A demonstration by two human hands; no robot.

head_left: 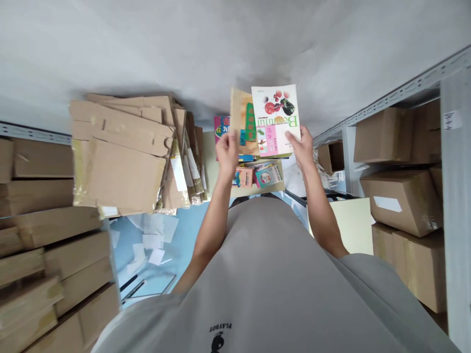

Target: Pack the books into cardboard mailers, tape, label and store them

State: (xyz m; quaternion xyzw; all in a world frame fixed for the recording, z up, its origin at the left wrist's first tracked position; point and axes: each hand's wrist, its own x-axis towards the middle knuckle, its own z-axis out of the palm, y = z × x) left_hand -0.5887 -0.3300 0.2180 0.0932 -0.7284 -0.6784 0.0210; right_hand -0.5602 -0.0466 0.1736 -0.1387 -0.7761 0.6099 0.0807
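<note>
While both my arms reach out ahead of me, my right hand (302, 147) grasps a white and pink book (276, 119) by its lower right corner, fingers wrapped behind and thumb on the cover, which shows fruit and green lettering. My left hand (228, 152) is clenched on the lower edge of a tan book (241, 120) with green marks, which sits just left of the white one and partly behind it. The two covers overlap between my hands.

Just beyond my left hand, a blue and pink book (221, 125) peeks out from behind the tan one. Below my grip, more small colourful books (257, 175) lie on a pale yellow surface (279, 186); I cannot tell whether that surface is a box flap or a tabletop.

Well to the left of my left hand stands a thick bundle of flattened cardboard cartons (125, 157), folded and empty. Further left and lower, more flat cardboard (44, 245) is stacked in layers. To the right of my right hand, a metal shelf rack (454, 196) carries closed cardboard boxes (403, 198); their contents are hidden. One smaller box (330, 156) nearest my right hand looks open-faced, its inside too dark to read. Loose white paper slips (152, 240) lie on the blue floor below my left forearm.
</note>
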